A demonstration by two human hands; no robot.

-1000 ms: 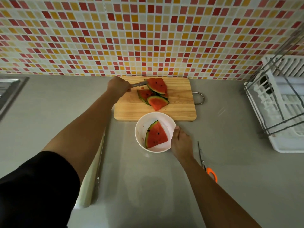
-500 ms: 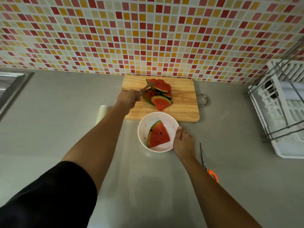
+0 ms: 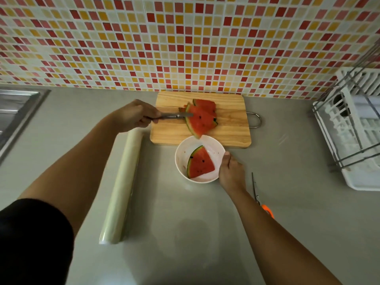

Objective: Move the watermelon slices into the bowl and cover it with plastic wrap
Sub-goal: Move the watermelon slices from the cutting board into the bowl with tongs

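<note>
One slice (image 3: 200,163) lies in the white bowl (image 3: 182,159), and a second slice (image 3: 199,122), part of the pile half a second ago, now hangs tilted from a metal utensil (image 3: 172,116), its rind tip over the bowl's 12 o'clock rim; the transfer appears well under way. The left hand (image 3: 133,116) has its grip closed round the utensil's handle; tongs or fork, it is hard to tell. The right hand (image 3: 231,171) steadies the bowl at 4 o'clock, thumb on the rim, fingers hidden. The remaining slices (image 3: 207,104) sit on the cutting board (image 3: 230,128), their count masked by the lifted piece. The plastic wrap roll (image 3: 123,182) waits on the bench (image 3: 185,233) at the bowl's 9 o'clock.
</note>
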